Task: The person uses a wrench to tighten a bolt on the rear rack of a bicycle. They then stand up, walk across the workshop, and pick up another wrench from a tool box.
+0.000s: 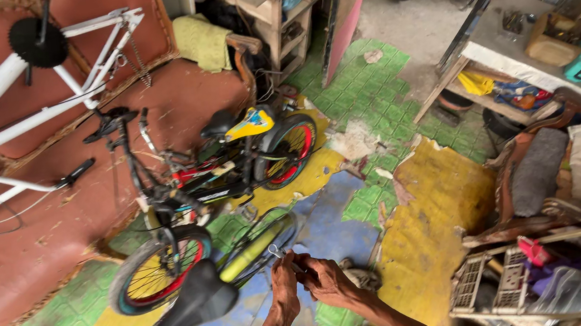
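My left hand (284,288) and my right hand (326,281) meet low in the middle of the view, both closed on a small metal wrench (276,251) whose tip pokes up from between my fingers. Just left of my hands is a black bicycle saddle (194,306) and a yellow-green frame tube (249,259) of the nearest bicycle. Behind it stands a small black child's bicycle (213,182) with red rims and a yellow cover.
A worn red sofa (32,233) on the left carries a white bicycle frame (17,91). Plastic crates (533,278) with parts sit at the lower right; a wooden workbench (509,54) is at the upper right. The floor has green, yellow and blue covering (420,235).
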`<action>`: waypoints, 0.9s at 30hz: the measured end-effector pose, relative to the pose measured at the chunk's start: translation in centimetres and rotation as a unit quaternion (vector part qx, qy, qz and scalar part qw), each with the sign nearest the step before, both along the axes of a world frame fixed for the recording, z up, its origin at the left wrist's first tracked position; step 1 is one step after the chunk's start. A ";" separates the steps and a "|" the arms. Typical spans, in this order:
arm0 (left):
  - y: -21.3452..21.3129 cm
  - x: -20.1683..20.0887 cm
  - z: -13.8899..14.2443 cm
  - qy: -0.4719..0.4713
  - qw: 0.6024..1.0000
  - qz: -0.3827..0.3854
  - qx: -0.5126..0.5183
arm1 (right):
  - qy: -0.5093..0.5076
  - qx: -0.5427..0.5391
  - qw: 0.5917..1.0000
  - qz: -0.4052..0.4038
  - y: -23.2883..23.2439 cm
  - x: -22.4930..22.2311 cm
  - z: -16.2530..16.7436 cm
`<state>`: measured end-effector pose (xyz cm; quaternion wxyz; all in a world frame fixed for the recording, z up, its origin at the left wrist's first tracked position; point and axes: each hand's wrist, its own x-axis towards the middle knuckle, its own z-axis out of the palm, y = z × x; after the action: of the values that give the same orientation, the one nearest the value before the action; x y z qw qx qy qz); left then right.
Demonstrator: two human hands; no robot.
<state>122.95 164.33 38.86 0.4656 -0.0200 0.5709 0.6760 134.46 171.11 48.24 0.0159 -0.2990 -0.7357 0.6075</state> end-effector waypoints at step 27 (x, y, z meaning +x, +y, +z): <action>39.5 14.5 2.8 -0.012 0.999 -0.050 0.014 | 0.240 -0.402 0.868 -0.165 40.6 13.5 -13.8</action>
<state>137.45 203.84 41.66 0.5060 0.0064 0.5561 0.6593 147.98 211.71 34.39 0.1704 -0.2411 -0.3412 0.8924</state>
